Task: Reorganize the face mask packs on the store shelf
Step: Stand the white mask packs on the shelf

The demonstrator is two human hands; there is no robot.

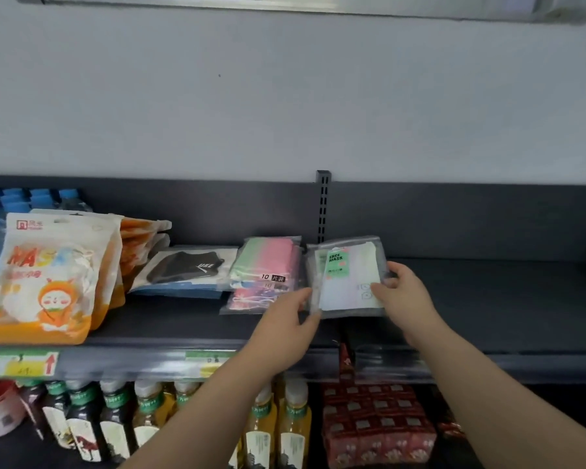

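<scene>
A clear pack with a green FACE MASK label (344, 275) is held tilted above the dark shelf (487, 299). My right hand (403, 291) pinches its right edge, thumb on the front. My left hand (285, 328) holds its lower left corner. Just left of it lies a stack of pink and green mask packs (268, 265) marked 10. A black mask pack (186, 269) lies flat further left. Orange and white MASK pouches (48, 282) stand at the far left.
A slotted upright (322, 204) divides the shelf back. Blue-capped water bottles (17, 201) stand behind the pouches. Price tags (21, 363) line the shelf edge. Below are drink bottles (149, 418) and red cartons (376, 424). The shelf to the right of the held pack is bare.
</scene>
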